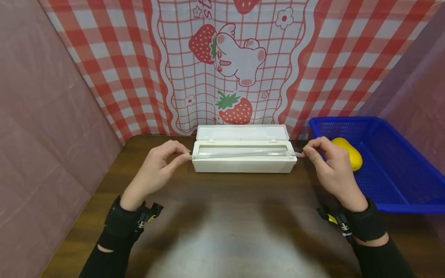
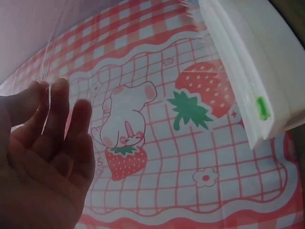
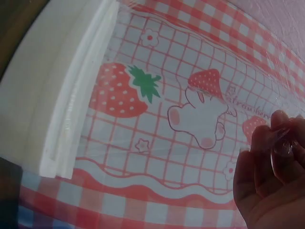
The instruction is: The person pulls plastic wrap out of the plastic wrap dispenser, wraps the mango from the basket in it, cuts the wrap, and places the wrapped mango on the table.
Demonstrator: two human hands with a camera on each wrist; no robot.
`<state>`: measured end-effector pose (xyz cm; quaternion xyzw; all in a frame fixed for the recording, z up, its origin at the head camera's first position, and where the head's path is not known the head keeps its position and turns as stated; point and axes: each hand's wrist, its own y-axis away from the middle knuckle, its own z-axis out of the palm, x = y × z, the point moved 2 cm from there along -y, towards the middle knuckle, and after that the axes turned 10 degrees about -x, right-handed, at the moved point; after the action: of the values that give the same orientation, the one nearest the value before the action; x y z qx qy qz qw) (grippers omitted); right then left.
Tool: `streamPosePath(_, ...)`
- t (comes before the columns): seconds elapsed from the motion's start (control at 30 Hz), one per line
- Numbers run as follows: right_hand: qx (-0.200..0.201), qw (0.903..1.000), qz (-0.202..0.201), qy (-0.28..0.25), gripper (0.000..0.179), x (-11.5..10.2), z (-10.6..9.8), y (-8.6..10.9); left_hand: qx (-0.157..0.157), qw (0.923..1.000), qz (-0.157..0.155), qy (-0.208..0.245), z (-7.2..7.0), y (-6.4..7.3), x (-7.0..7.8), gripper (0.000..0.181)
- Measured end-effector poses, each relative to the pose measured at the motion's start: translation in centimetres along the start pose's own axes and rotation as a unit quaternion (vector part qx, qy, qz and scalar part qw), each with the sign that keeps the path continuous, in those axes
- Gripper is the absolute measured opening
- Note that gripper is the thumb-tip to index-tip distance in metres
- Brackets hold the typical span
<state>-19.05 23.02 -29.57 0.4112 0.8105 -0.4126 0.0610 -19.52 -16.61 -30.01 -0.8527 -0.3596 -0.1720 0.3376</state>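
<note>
A white cling film dispenser (image 1: 243, 166) sits at the back of the table, its lid (image 1: 242, 133) raised. Clear cling film (image 1: 240, 155) stretches across the dispenser's front opening, gathered into thin strands at both ends. My left hand (image 1: 156, 168) pinches the left end between thumb and fingertips, just past the box's left side. At the opposite end, my right hand (image 1: 330, 168) pinches the other corner in the same way. Both wrist views show the transparent sheet running up to the fingertips, with the dispenser (image 2: 257, 62) off to one side.
A blue plastic basket (image 1: 399, 208) stands at the right, close beside my right hand, with a yellow mango-shaped fruit (image 1: 351, 154) in it. Behind the dispenser hangs a red-and-white checked strawberry cloth (image 1: 132, 69). The dark wooden table (image 1: 236, 216) extends toward me.
</note>
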Motion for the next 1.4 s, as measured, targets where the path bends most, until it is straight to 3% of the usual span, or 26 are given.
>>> streamPosePath(0.13,-0.055,0.9977,0.003,-0.04,0.008,-0.3,-0.1,1.1,-0.076,0.9961,-0.01,0.042,0.6,0.6,0.1,0.007)
streamPosePath(0.27,-0.12,0.9893,0.011,-0.083,0.012,0.3,0.4,2.5,-0.153,0.985,-0.018,0.077,1.6,1.3,0.3,0.004)
streamPosePath(0.5,-0.221,0.9596,0.031,-0.171,0.014,2.1,2.1,4.7,-0.257,0.9603,-0.035,0.103,3.9,2.6,-0.6,0.01)
streamPosePath(0.67,-0.286,0.933,0.053,-0.212,0.009,3.1,3.4,6.2,-0.291,0.9507,-0.032,0.104,5.7,3.5,-1.8,0.018)
streamPosePath(0.8,-0.339,0.9164,0.061,-0.203,0.01,4.0,4.6,7.2,-0.316,0.945,-0.017,0.082,7.3,4.0,-2.5,0.017)
streamPosePath(0.97,-0.396,0.8954,0.064,-0.193,0.011,4.8,6.2,8.1,-0.358,0.9298,-0.012,0.083,9.2,4.3,-3.4,0.017)
streamPosePath(1.13,-0.431,0.8777,0.079,-0.194,0.017,5.4,7.5,8.4,-0.394,0.9149,-0.035,0.081,10.4,4.2,-4.2,0.015)
streamPosePath(1.33,-0.476,0.8479,0.102,-0.21,0.019,5.7,8.6,8.5,-0.431,0.8928,-0.074,0.106,11.3,4.4,-5.1,0.014)
streamPosePath(1.4,-0.488,0.8446,0.097,-0.198,0.019,5.7,8.9,8.6,-0.442,0.8865,-0.077,0.116,11.5,4.5,-5.3,0.014)
